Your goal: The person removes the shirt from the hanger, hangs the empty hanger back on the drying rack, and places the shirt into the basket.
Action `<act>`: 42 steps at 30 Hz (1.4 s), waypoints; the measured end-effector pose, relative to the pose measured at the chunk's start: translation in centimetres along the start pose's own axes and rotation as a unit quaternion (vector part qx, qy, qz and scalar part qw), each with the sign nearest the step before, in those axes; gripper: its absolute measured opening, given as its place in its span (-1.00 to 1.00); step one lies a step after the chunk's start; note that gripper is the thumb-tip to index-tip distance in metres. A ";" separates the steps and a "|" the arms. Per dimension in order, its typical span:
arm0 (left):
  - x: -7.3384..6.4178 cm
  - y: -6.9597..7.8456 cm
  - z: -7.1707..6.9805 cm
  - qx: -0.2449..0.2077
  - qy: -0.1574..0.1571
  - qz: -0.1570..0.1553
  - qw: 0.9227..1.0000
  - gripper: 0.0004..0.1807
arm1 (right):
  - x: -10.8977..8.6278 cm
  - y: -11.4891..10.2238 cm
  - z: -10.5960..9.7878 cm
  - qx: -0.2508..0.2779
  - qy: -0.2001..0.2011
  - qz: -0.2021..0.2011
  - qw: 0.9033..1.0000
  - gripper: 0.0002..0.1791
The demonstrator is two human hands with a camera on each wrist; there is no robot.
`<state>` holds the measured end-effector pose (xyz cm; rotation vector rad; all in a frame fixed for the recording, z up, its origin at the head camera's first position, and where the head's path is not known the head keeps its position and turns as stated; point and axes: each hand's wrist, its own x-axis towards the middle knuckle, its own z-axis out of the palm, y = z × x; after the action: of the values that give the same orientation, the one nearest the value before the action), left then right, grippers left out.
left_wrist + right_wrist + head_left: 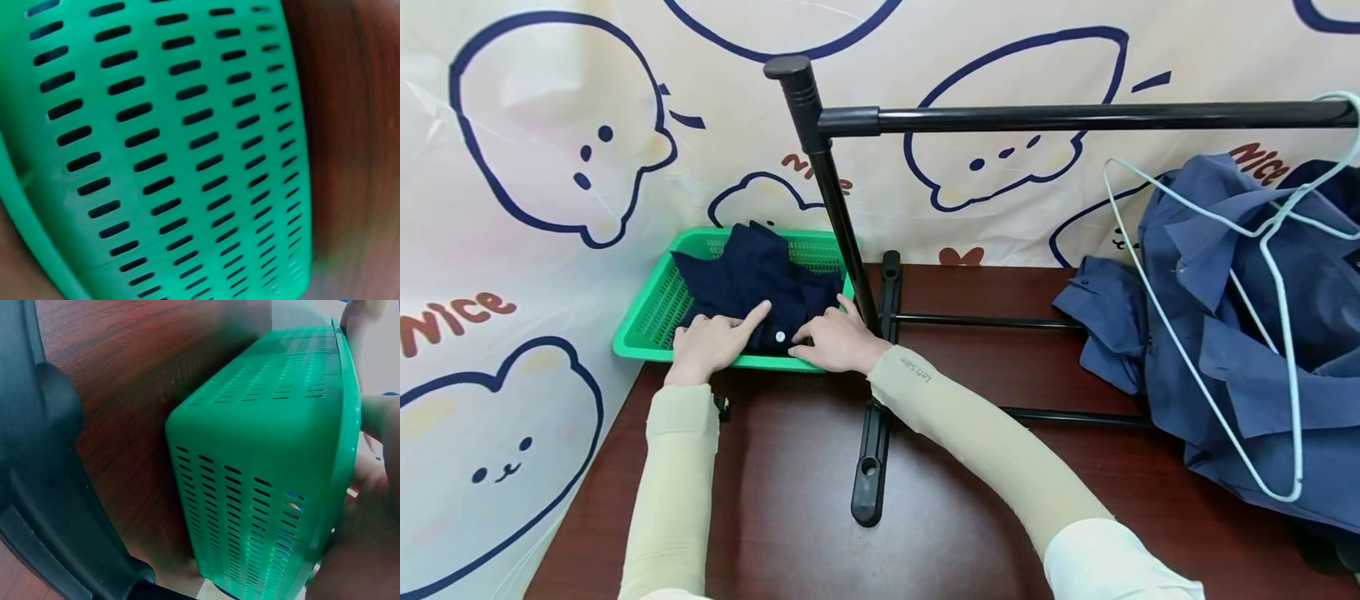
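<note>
In the head view, a dark navy folded garment (748,271) with a pale round button (780,337) lies in a green plastic basket (638,333). My left hand (711,343) reaches over the near rim, thumb spread out, and rests on the garment's near left part. On the near right part, my right hand (838,340) touches the cloth with loosely spread fingers. The basket's slotted wall (181,156) fills most of the left wrist view. In the right wrist view the right hand (369,531) lies over the basket's rim, its fingertips partly hidden.
A black clothes rack stands beside the basket, with an upright post (835,196), a top rail (1037,117) and a foot (870,467). Pale hangers (1292,400) and blue-grey shirts (1210,333) are at the right. A brown table (790,500) lies beneath.
</note>
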<state>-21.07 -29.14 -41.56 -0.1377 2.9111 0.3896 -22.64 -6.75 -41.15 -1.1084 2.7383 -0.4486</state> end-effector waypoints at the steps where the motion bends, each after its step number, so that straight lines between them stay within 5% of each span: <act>1: 0.0 -0.1 0.1 -0.005 0.021 0.005 1.000 0.13 | 0.0 0.0 0.0 0.006 0.004 -0.001 1.000 -0.63; 5: 0.0 -0.4 0.8 -0.053 0.143 0.029 0.988 -0.13 | -0.1 0.2 0.0 0.038 0.032 0.000 0.999 -0.59; 9: -0.1 -0.4 0.8 -0.125 0.259 0.047 0.957 -0.32 | -0.8 0.4 -0.7 0.100 0.062 -0.010 0.993 -0.40; 12: -0.7 -0.1 0.1 -0.157 0.308 0.059 0.936 -0.30 | -1.9 0.3 -1.5 0.161 0.064 -0.025 0.985 -0.30; 19: -2.7 2.4 -3.1 -0.191 0.386 0.125 0.894 -0.24 | -5.6 -0.4 -4.4 0.234 0.085 -0.056 0.967 -0.26; 23: -4.3 5.0 -5.5 -0.202 0.431 0.190 0.859 -0.21 | -7.9 -0.6 -6.0 0.250 0.126 -0.080 0.957 -0.29; 30: -9.2 10.9 -9.8 -0.215 0.495 0.302 0.786 -0.21 | -10.8 0.1 -8.0 0.284 0.191 -0.110 0.933 -0.30; 36: -11.7 14.7 -11.8 -0.232 0.519 0.359 0.740 -0.19 | -13.1 1.3 -8.9 0.280 0.229 -0.096 0.927 -0.36; 42: -12.5 17.7 -13.3 -0.222 0.525 0.424 0.703 -0.22 | -16.0 1.5 -10.8 0.264 0.261 -0.068 0.926 -0.38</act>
<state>-13.42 -14.88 -21.89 1.4425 3.6180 1.6207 -14.89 7.82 -31.03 -1.1435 2.6552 -1.5957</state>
